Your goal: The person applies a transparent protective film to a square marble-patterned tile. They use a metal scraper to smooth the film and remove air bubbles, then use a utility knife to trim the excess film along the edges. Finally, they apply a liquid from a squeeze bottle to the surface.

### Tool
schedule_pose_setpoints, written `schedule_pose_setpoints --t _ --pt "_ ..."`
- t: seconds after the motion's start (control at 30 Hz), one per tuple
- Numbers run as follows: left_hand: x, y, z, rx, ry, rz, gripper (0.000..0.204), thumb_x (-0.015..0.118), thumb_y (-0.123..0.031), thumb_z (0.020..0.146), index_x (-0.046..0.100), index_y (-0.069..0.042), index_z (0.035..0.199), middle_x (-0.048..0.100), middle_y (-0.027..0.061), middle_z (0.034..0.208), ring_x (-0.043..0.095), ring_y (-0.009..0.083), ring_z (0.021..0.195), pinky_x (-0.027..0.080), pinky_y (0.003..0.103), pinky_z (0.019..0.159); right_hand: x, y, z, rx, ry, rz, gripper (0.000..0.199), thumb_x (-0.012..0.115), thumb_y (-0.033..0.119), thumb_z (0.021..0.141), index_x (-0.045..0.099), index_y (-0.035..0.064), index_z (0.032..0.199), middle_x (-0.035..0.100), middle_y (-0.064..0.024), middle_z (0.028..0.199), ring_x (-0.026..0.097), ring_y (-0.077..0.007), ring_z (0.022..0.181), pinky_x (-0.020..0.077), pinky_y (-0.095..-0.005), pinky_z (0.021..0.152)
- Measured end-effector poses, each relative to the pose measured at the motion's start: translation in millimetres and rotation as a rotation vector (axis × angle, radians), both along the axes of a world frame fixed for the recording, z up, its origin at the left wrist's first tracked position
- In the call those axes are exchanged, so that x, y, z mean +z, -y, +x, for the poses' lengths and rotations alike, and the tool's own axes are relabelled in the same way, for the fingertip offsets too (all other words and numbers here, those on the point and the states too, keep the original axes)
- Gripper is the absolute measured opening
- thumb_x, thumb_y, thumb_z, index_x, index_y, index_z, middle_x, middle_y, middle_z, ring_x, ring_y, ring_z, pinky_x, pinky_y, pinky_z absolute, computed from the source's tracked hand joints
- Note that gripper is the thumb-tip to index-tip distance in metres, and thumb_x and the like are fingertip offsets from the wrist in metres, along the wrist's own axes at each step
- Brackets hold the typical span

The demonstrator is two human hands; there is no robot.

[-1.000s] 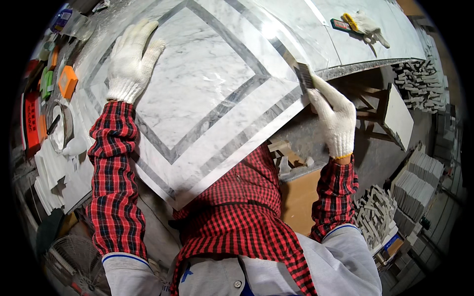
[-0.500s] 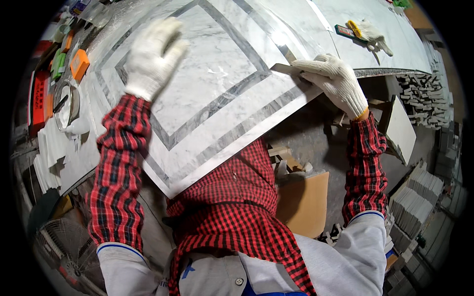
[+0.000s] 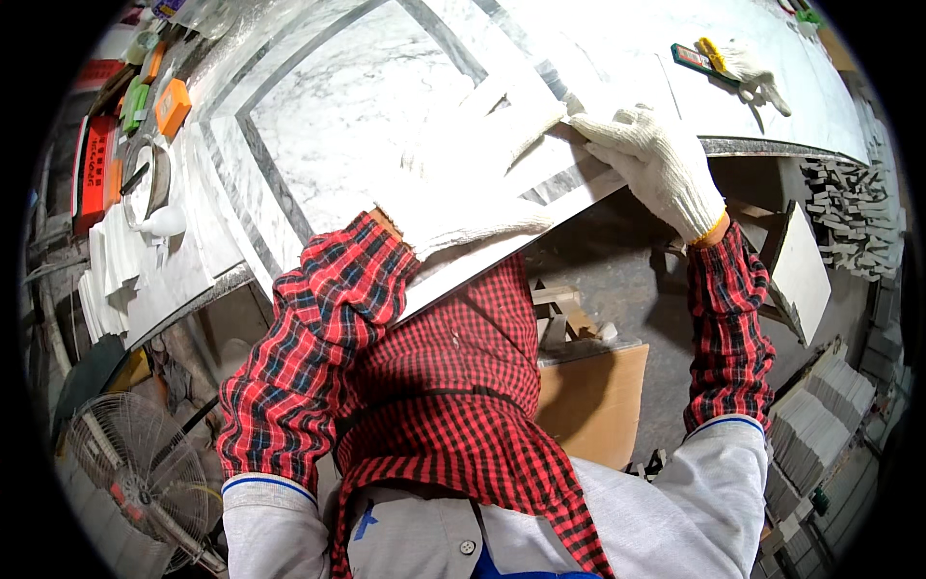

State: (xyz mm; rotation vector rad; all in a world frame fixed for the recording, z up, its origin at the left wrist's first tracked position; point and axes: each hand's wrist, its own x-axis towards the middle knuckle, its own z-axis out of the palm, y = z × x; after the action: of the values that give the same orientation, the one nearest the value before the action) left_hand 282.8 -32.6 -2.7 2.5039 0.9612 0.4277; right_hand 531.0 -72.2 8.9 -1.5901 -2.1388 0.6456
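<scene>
Now, from the head view, the marble inlay panel (image 3: 376, 116), white stone veined grey with dark grey border strips forming nested squares, lies across the bench (image 3: 820, 106) and overhangs its near edge toward the person. The left hand (image 3: 463, 183), in a white knit glove, sits flat on the panel near its near corner, blurred with motion; its fingers look spread and pressed on the stone rather than gripping anything. Half a second ago that hand was far up at eleven o'clock on the panel; it has swept down and inward toward the centre of the picture. The right hand (image 3: 651, 159), also gloved, clasps the panel's right-hand edge at about one o'clock, fingers curled over the top face and the thumb side hidden beneath. It has kept its hold on that edge, though the panel has slid further onto the bench and its corner now lies closer to the red checked apron (image 3: 453, 405).

At ten o'clock an orange block (image 3: 174, 104) and a red box (image 3: 96, 174) sit beside the panel. At one o'clock a spare white glove (image 3: 757, 72) lies by a green-and-yellow cutter (image 3: 699, 58). A wire fan (image 3: 130, 473) stands at eight o'clock, a cardboard box (image 3: 593, 400) at five.
</scene>
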Motion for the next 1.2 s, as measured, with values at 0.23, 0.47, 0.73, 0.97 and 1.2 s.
schedule_pose_setpoints --t 0.23,0.47,0.73,0.97,1.2 --pt "2 -2 -1 -0.026 0.045 0.065 0.088 0.086 -0.043 0.061 0.056 -0.023 0.141 0.047 0.0189 0.148 0.046 0.0435 0.130 0.040 0.052 0.111 -3 7 -4 -0.005 0.062 0.072 0.027 0.069 0.018 0.095 0.074 0.0105 0.120 0.071 -0.0143 0.095 0.068 -0.0285 0.082 0.0541 -0.0353 0.073" --pt "-2 -5 -1 -0.032 0.027 0.012 0.081 0.085 -0.041 0.063 0.058 -0.025 0.138 0.051 0.0143 0.144 0.046 0.0415 0.131 0.039 0.051 0.113 -5 2 1 0.007 -0.015 -0.021 0.027 0.069 0.015 0.094 0.074 0.0072 0.120 0.070 -0.0147 0.095 0.068 -0.0267 0.084 0.0539 -0.0345 0.075" --pt "-2 -1 -6 -0.039 0.025 0.060 0.081 0.078 -0.050 0.074 0.052 -0.021 0.144 0.050 0.0136 0.147 0.042 0.0355 0.140 0.030 0.051 0.120 4 -2 -1 -0.002 -0.067 -0.162 0.028 0.069 0.011 0.095 0.073 0.0038 0.122 0.069 -0.0142 0.101 0.068 -0.0234 0.087 0.0546 -0.0333 0.079" --pt "-6 -1 -4 -0.033 0.059 0.067 0.081 0.080 -0.049 0.071 0.053 -0.025 0.144 0.049 0.0139 0.148 0.042 0.0388 0.137 0.033 0.052 0.117 7 -5 0 0.020 -0.044 -0.168 0.030 0.069 0.011 0.094 0.072 0.0042 0.123 0.071 -0.0161 0.104 0.069 -0.0245 0.089 0.0549 -0.0331 0.082" --pt "-6 -2 -1 0.001 -0.012 -0.013 0.082 0.082 -0.048 0.068 0.055 -0.028 0.143 0.047 0.0160 0.150 0.041 0.0416 0.137 0.034 0.053 0.117 12 1 -9 -0.043 0.005 -0.175 0.030 0.068 0.012 0.095 0.072 0.0044 0.124 0.072 -0.0179 0.101 0.070 -0.0250 0.088 0.0549 -0.0339 0.082"
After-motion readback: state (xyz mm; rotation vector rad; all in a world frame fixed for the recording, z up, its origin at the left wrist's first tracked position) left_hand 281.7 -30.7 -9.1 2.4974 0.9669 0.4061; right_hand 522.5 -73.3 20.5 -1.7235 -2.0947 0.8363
